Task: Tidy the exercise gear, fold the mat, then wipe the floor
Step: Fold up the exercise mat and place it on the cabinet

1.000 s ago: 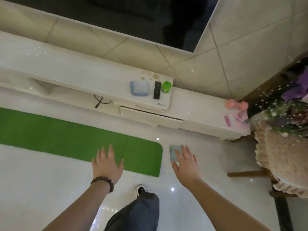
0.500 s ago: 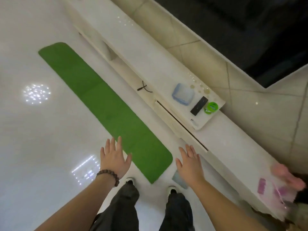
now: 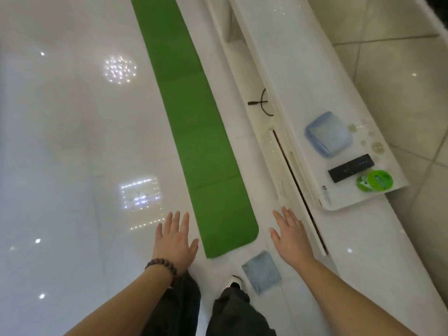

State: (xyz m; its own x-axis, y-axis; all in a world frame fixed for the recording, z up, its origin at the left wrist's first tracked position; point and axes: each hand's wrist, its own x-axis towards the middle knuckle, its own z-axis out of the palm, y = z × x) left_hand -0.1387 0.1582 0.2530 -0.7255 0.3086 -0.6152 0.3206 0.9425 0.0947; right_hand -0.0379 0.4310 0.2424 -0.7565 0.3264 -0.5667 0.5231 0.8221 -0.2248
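Both hands, left hand (image 3: 175, 240) and right hand (image 3: 289, 235), spread empty, flanking the near end of the green mat (image 3: 194, 122), which runs toward twelve o'clock, unfolded. Folding looks next: bend, grab that end.

Long narrow green foam exercise mat (image 3: 194, 122): unrolled flat on the glossy white tiled floor (image 3: 72, 141), parallel to and beside the low white cabinet, fold creases visible across it, near end rounded. Small folded pale-blue cloth (image 3: 261, 271): flat on floor just past mat's near end.
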